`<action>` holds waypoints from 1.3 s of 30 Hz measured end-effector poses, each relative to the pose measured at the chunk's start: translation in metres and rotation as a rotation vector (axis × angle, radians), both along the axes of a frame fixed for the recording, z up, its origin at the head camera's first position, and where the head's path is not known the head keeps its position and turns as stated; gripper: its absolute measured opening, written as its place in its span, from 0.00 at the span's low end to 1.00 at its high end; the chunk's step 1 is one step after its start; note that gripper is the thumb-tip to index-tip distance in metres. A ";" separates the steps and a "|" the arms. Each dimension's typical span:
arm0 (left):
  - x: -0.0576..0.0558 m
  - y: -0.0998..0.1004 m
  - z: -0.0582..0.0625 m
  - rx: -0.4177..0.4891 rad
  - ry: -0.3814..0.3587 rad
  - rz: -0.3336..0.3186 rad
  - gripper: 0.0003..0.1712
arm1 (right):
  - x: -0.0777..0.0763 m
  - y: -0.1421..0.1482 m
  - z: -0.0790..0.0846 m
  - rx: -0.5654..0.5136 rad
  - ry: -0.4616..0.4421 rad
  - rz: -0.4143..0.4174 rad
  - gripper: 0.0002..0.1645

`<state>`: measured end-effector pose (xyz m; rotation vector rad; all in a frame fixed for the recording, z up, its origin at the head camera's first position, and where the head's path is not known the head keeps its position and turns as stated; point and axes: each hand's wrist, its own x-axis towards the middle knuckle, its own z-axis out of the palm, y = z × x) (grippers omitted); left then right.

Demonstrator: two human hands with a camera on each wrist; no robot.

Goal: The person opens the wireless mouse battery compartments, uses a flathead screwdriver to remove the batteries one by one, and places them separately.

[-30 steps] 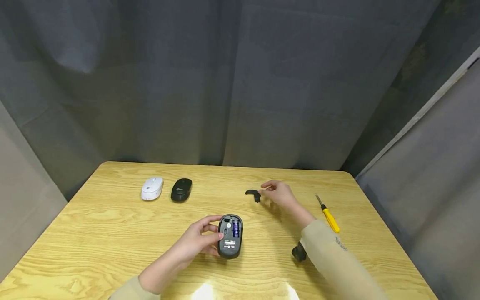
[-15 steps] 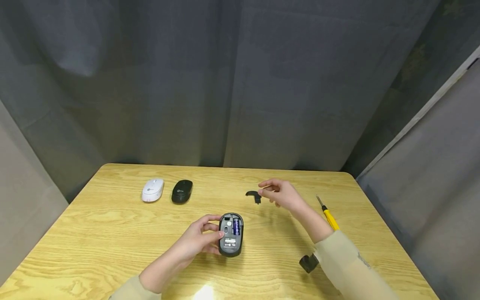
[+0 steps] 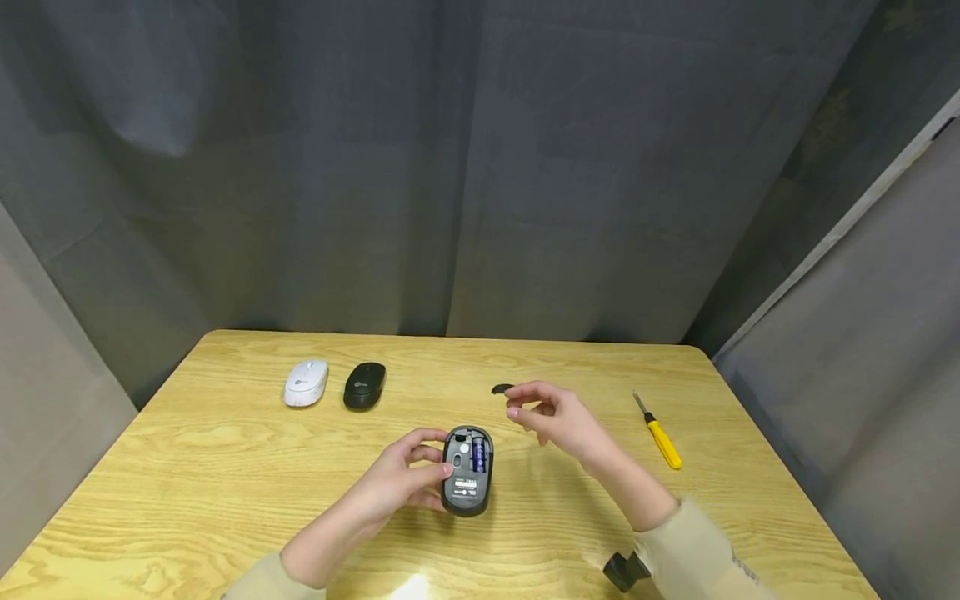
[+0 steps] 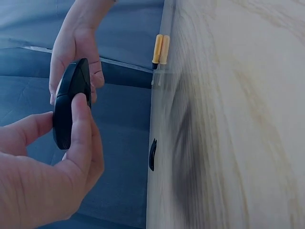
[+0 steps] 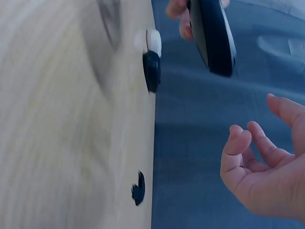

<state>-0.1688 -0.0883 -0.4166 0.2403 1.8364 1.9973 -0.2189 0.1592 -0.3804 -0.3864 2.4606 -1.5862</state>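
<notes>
My left hand (image 3: 397, 475) grips a black computer mouse (image 3: 467, 492) by its sides above the table, its underside facing the head camera. The battery bay is uncovered and a blue battery (image 3: 479, 456) lies in it. To the right, my right hand (image 3: 558, 422) hovers with nothing in its loosely bent fingers, apart from the mouse in the right wrist view. Behind it on the table lies a small black battery cover (image 5: 138, 189), mostly hidden by that hand in the head view.
A white mouse (image 3: 306, 383) and another black mouse (image 3: 364, 386) sit at the back left of the wooden table (image 3: 225, 500). A screwdriver (image 3: 663, 443) with a yellow handle lies on the right. Dark curtains (image 3: 375, 167) hang behind the table.
My right hand has drawn away from the battery cover, which stays on the table, and come nearer to the held mouse. My left hand has shifted the mouse slightly to the right.
</notes>
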 end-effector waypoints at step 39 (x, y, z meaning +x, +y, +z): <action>0.005 0.007 0.003 -0.121 0.044 -0.130 0.25 | 0.036 -0.022 -0.028 -0.063 -0.186 0.140 0.19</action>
